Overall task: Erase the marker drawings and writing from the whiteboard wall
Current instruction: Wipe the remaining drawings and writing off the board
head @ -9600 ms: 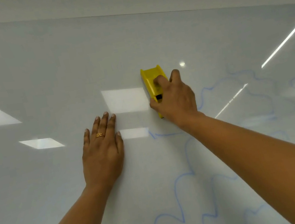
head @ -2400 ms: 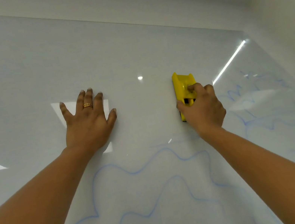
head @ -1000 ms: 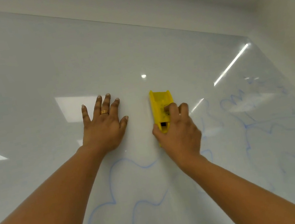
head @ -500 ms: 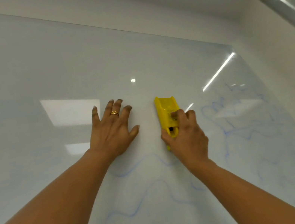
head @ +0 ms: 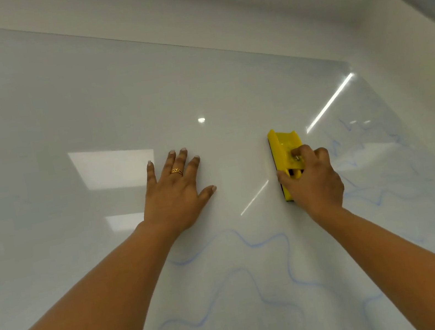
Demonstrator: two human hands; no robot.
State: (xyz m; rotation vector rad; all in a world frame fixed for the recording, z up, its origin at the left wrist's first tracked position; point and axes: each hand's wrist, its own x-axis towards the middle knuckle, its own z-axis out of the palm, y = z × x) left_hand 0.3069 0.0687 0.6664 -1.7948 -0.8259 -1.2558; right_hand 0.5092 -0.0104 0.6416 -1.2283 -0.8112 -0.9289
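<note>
In the head view, your right hand (head: pixel 312 180) has slid the yellow eraser (head: pixel 285 150) it grips rightward since half a second ago, away from your left hand (head: pixel 176 195), which lies flat, fingers spread, on the whiteboard wall (head: pixel 55 106), the eraser standing upright above the wavy blue marker lines (head: pixel 253 243).

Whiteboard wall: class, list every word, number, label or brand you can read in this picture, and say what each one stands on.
None can be read.
Whiteboard wall: only wavy blue marker lines, no letters or numbers.
Faint blue scribbles at the right: too faint and blurred to tell whether they are writing.
Yellow eraser, gripped by the right hand: no label or brand shows.
</note>
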